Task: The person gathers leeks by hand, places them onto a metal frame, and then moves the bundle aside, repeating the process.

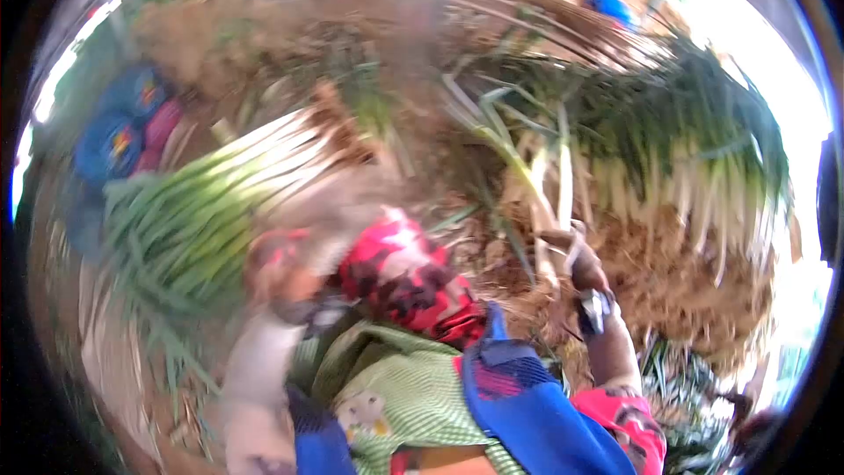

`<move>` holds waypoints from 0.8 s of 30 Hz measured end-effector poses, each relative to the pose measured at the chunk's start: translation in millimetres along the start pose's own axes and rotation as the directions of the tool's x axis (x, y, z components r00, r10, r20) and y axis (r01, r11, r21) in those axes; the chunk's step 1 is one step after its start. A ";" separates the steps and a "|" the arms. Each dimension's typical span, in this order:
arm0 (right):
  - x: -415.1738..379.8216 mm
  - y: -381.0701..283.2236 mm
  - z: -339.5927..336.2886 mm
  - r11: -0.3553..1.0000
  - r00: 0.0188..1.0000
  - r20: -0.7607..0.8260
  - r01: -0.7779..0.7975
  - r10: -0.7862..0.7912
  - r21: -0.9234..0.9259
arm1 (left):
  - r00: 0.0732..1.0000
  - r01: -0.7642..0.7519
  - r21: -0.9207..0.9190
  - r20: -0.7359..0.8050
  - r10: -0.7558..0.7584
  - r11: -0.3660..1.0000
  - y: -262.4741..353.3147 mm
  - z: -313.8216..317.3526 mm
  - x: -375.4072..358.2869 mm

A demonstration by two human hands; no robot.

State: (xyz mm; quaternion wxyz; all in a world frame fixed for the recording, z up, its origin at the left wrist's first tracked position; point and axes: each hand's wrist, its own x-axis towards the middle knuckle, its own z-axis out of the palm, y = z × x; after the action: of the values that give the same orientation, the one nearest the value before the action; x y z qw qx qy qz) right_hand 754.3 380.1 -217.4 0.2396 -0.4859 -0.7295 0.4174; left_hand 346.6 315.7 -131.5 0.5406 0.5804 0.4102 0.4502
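Right hand (582, 257): clamped on leek stalks (535, 178), upper ends fanned outward. Left hand (286, 268): blurred; finger spread and any contact cannot be told. Beyond, left: leek pile (242, 180), roots inward; blue round items (110, 148), contents indistinct. Right: leek row (686, 154) over loose soil (694, 299).

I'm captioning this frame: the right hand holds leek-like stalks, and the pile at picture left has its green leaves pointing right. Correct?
Not quite: in the head view, the pile has its green leaves pointing left and its roots toward the right. The right hand does hold leek-like stalks.
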 end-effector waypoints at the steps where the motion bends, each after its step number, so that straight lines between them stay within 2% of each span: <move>1: -13.9 -29.0 3.3 0.994 0.997 -0.062 -0.036 0.043 0.105 | 0.995 0.014 -0.069 0.099 -0.007 0.998 -9.9 26.3 5.1; 2: -23.7 -43.6 5.1 0.853 0.990 -0.066 -0.077 0.129 0.516 | 0.987 0.073 -0.152 0.152 -0.050 0.986 -28.6 55.1 15.1; 4: -27.4 -87.9 14.4 0.757 0.990 0.098 0.010 -0.098 0.653 | 0.956 0.253 -0.368 0.237 -0.173 0.895 -77.2 107.2 44.9; 5: -30.4 -84.3 15.8 0.785 0.989 0.141 -0.053 -0.044 0.618 | 0.918 0.374 -0.578 0.344 -0.199 0.725 -120.1 136.9 65.1; 6: -36.6 -77.0 13.3 0.810 0.985 0.170 -0.114 0.017 0.575 | 0.922 0.357 -0.728 0.376 -0.093 0.586 -107.3 150.3 68.5; 8: -50.4 -61.0 4.7 0.846 0.968 0.202 -0.231 0.150 0.480 | 0.972 0.219 -0.925 0.235 0.016 0.309 -90.4 161.3 82.0; 10: -56.9 -57.8 9.5 0.913 0.974 0.194 -0.185 0.120 0.364 | 0.996 -0.063 -0.995 -0.068 -0.054 0.082 -88.7 156.6 104.8; 11: -57.3 -76.5 18.5 0.903 0.971 0.215 -0.183 0.105 0.389 | 0.974 -0.217 -0.973 -0.221 -0.044 0.072 -97.3 141.3 123.1; 12: -57.7 -95.3 27.5 0.892 0.968 0.235 -0.183 0.090 0.414 | 0.986 -0.156 -0.987 -0.154 -0.061 -0.030 -101.5 111.8 128.0; 13: -53.2 -131.2 33.3 0.854 0.942 0.303 -0.271 0.142 0.445 | 0.994 -0.106 -0.991 -0.104 -0.028 -0.084 -91.4 85.9 129.1; 14: -48.6 -167.1 39.0 0.809 0.910 0.368 -0.360 0.193 0.465 | 0.959 -0.282 -0.956 -0.278 0.063 0.084 -59.1 68.0 112.3; 15: -36.4 -180.4 45.4 0.890 0.910 0.390 -0.289 0.141 0.353 | 0.934 -0.350 -0.922 -0.330 0.137 0.163 -33.2 48.6 100.0; 17: -9.9 -201.7 59.1 0.986 0.894 0.445 -0.114 0.048 0.122 | 0.886 -0.448 -0.851 -0.382 0.262 0.273 12.7 1.5 77.4; 18: 6.7 -201.8 70.7 0.993 0.909 0.401 0.098 -0.117 0.069 | 0.857 -0.505 -0.800 -0.417 0.304 0.323 30.6 -22.3 66.8; 19: 25.6 -202.9 83.0 0.953 0.886 0.366 0.303 -0.284 0.005 | 0.820 -0.571 -0.718 -0.467 0.332 0.398 35.1 -56.1 64.6; 20: 47.4 -217.0 93.7 0.926 0.869 0.366 0.374 -0.334 -0.041 | 0.728 -0.680 -0.585 -0.610 0.314 0.442 50.6 -80.4 45.8; 22: 98.8 -243.2 109.4 0.845 0.774 0.446 0.530 -0.449 -0.069 | 0.598 -0.788 -0.348 -0.629 0.497 0.508 65.7 -130.1 -0.1; 23: 129.7 -250.2 124.7 0.673 0.644 0.383 0.736 -0.662 -0.073 | 0.522 -0.831 -0.222 -0.627 0.579 0.510 73.4 -155.0 -22.9; 24: 162.4 -254.8 140.7 0.580 0.586 0.361 0.803 -0.725 -0.139 | 0.504 -0.822 -0.203 -0.696 0.512 0.533 85.5 -174.2 -43.9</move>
State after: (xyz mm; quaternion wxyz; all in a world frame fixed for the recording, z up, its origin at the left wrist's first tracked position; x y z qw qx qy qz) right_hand 451.4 429.1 -87.5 0.2239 -0.0888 -0.9449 0.2216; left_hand 166.0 311.6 -48.0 0.2989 0.3700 0.1421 0.8681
